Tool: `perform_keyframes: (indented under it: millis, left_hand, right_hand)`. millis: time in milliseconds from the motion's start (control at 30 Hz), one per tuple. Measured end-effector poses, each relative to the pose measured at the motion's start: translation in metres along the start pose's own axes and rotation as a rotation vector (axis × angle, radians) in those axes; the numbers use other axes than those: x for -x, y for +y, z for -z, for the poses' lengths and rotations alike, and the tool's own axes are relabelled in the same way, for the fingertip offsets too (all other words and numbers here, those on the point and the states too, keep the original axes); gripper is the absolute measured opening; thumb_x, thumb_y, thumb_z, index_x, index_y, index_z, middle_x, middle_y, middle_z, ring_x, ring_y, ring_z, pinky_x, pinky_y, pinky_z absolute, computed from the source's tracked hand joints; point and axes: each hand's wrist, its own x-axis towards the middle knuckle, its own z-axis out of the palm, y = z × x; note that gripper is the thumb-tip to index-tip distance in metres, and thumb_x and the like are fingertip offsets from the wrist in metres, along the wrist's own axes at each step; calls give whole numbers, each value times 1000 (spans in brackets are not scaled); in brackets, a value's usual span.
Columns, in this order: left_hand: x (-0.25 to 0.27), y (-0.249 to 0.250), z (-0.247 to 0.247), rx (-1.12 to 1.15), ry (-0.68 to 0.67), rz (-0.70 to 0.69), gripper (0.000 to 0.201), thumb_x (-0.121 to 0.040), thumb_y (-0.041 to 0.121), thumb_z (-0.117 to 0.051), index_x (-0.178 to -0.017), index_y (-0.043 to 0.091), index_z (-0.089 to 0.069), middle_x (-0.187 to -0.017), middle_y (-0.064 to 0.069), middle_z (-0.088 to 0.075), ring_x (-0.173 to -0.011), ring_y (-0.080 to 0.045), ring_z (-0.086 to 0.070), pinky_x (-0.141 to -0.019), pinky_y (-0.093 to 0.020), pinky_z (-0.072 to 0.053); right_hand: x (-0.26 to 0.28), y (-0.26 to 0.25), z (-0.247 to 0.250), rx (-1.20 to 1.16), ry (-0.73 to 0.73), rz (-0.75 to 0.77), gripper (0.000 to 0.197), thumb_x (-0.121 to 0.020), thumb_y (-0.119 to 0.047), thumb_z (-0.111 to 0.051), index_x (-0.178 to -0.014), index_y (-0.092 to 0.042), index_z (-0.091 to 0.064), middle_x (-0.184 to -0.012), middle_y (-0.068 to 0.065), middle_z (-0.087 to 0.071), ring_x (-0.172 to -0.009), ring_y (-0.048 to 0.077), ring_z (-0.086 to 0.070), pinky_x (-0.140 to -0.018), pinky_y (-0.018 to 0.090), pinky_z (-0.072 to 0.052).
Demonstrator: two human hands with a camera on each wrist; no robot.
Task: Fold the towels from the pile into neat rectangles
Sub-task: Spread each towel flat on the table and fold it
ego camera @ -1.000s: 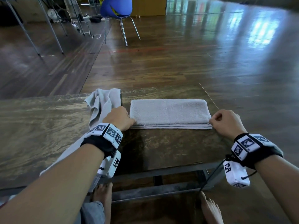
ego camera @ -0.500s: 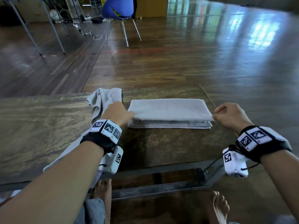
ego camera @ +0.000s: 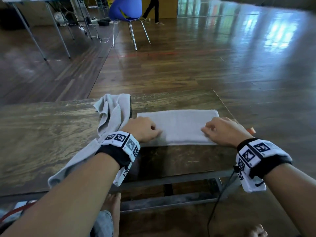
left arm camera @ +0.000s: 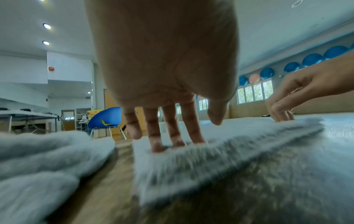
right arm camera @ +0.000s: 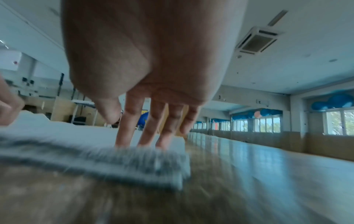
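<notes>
A grey towel lies folded into a long rectangle on the wooden table. My left hand rests on its left end, straight fingers pressing down on the top layer. My right hand rests on its right end, fingers also straight and touching the towel's top. Neither hand pinches the cloth. A second grey towel lies crumpled to the left and trails under my left forearm to the table's near edge; it shows as soft folds in the left wrist view.
The table's right edge runs just beyond the folded towel. A blue chair stands on the wooden floor behind, with metal table legs at the far left. A person's legs pass at the back. My bare feet are under the table.
Both hands let go of the towel's ends, which they had lifted and folded over, and moved inward onto its top. The towel now lies flat. The camera tilted up slightly.
</notes>
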Motion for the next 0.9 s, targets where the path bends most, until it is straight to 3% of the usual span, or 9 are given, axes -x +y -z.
perform_keyframes:
  millis: [67,100,200,267,333,400,567,800,900]
  left_hand:
    - [0,9,-2,-39,53,-16,55,-89,60,-45,-56,19,-60,-63,8,-62,-67,-10,-54,-86,-39,-43]
    - [2,16,-6,-53,105,-46,52,-90,60,-45,-60,20,-60,-69,7,-60,-73,-11,-53,-84,-40,-42]
    - [5,39,-23,-46,229,-180,38,-94,54,-45,-108,22,-59,-116,-3,-54,-117,-23,-45,-96,-43,-43]
    - [4,44,-36,-12,120,-177,54,-97,51,-41,-142,23,-39,-151,-5,-34,-143,-24,-25,-114,-46,-29]
    - [2,42,-46,29,-48,-126,66,-101,52,-31,-158,25,-10,-167,2,-3,-153,-18,1,-122,-47,-5]
    - [1,35,-49,67,-171,-94,68,-102,57,-23,-158,31,5,-166,7,15,-152,-14,16,-121,-46,10]
    - [3,22,-41,56,-248,-26,82,-90,78,-26,-153,45,14,-162,10,26,-149,-14,24,-120,-47,14]
    - [18,-11,-23,37,-361,112,111,-70,93,-37,-148,46,26,-157,10,38,-148,-16,28,-120,-60,3]
    - [25,-14,-24,25,-348,125,112,-71,93,-36,-149,42,26,-158,9,36,-148,-16,28,-120,-59,3]
  right_hand:
    - [-1,-12,3,17,-1,-16,51,-97,-53,-43,-63,-20,-62,-79,-2,-64,-84,25,-60,-81,37,-45]
    - [0,-19,2,3,16,6,49,-97,-52,-43,-65,-19,-62,-81,-1,-65,-83,24,-60,-79,37,-47]
    - [1,-47,-8,-72,69,178,23,-99,-43,-46,-106,-30,-63,-121,-5,-61,-115,20,-55,-98,42,-44]
    - [0,-63,-21,-104,-44,279,42,-103,-39,-46,-142,-25,-46,-152,-2,-40,-140,20,-35,-116,44,-30]
    - [0,-71,-36,-72,-156,281,55,-107,-36,-37,-158,-21,-24,-168,-1,-12,-154,21,-11,-123,42,-13]
    - [-1,-71,-44,-41,-229,256,58,-109,-39,-28,-162,-24,-8,-170,-4,6,-156,18,7,-124,41,-1]
    - [-4,-47,-42,-34,-301,143,74,-97,-71,-26,-158,-44,7,-166,-12,23,-152,14,25,-121,45,12]
    - [-5,-14,-32,-48,-348,-72,129,-47,-108,-17,-153,-47,20,-160,-17,35,-149,13,30,-121,51,11]
    - [4,1,-27,-67,-346,-197,136,-43,-110,-18,-154,-42,21,-160,-13,36,-152,17,24,-123,54,7]
